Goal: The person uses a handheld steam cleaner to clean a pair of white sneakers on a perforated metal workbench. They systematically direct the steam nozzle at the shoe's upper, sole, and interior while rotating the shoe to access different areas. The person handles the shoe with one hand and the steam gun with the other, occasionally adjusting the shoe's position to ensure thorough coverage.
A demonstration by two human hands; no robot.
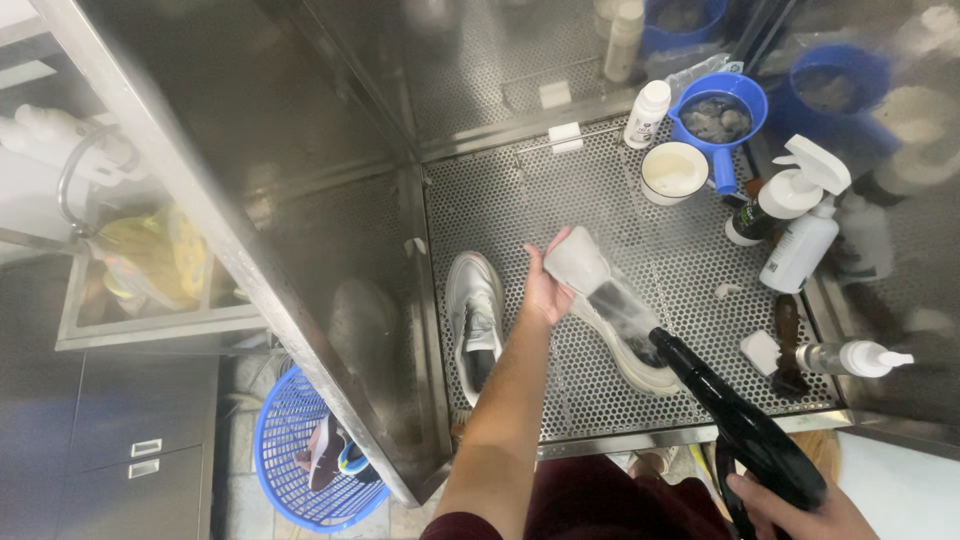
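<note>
My left hand (546,290) grips a white sneaker (605,300) by its heel end and holds it tilted above the perforated metal tray (620,230). My right hand (800,510), at the bottom right, is closed around the handle of a black steam or spray gun (745,430). Its nozzle points up at the sneaker's side, and a pale mist blurs the shoe there. A second white sneaker (475,320) lies sole-down on the tray, just left of my forearm.
At the back right stand a blue scoop with dark lumps (717,115), a white cup (673,172), several white bottles (800,240) and a brush (787,340). Steel walls enclose the booth. A blue basket holding shoes (310,455) sits on the floor at left.
</note>
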